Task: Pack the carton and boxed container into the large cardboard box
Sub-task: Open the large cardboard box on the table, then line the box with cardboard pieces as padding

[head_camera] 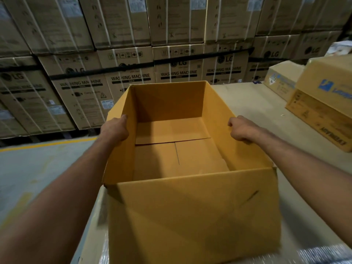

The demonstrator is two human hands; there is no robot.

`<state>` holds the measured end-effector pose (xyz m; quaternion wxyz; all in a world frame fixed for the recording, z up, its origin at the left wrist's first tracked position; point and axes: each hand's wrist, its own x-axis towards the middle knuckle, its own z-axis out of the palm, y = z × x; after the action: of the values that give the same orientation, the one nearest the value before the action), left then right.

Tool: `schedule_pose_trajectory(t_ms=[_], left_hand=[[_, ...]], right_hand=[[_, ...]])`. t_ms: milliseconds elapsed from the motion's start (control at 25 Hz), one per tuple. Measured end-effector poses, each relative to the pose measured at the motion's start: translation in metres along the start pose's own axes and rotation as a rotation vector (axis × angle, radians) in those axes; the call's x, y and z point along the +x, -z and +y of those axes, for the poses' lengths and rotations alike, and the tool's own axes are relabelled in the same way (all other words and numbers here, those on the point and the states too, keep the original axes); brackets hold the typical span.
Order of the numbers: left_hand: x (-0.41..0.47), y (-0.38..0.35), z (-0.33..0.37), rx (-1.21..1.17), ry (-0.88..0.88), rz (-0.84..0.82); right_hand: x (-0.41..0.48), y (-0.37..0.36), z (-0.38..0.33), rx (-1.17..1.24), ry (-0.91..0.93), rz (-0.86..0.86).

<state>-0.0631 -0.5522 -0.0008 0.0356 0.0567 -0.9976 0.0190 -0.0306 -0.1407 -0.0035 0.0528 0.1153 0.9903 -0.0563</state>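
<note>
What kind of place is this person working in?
Most likely a warehouse for appliances: strapped cartons printed WASHING MACHINE are stacked high behind, a yellow line marks the concrete floor, and more cartons stand at the right.

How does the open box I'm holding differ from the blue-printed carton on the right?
The large cardboard box is open-topped and empty; the blue-printed carton looks shut. The large cardboard box has plain walls and is gripped by the left hand and right hand; the blue-printed carton sits untouched atop another carton. Both are brown cardboard.
</note>
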Motion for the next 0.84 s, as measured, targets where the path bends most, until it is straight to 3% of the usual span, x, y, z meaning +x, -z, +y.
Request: schedule_pose_trajectory(t_ms=[200,320,560,840], left_hand=[[-0.032,0.009,0.001,-0.087,-0.034,-0.046],[-0.066,0.024,0.031,-0.17,-0.113,0.087],[-0.155,0.058,0.178,-0.609,-0.279,0.281],[-0.27,0.046,0.342,-0.776,-0.254,0.37]], right_hand=[[-0.021,0.001,0.007,0.081,0.017,-0.009],[-0.037,0.001,0.018,0.172,0.035,0.033],[-0.089,0.018,0.076,0.437,0.237,0.383],[-0.135,0.012,0.2,0.537,0.374,0.488]])
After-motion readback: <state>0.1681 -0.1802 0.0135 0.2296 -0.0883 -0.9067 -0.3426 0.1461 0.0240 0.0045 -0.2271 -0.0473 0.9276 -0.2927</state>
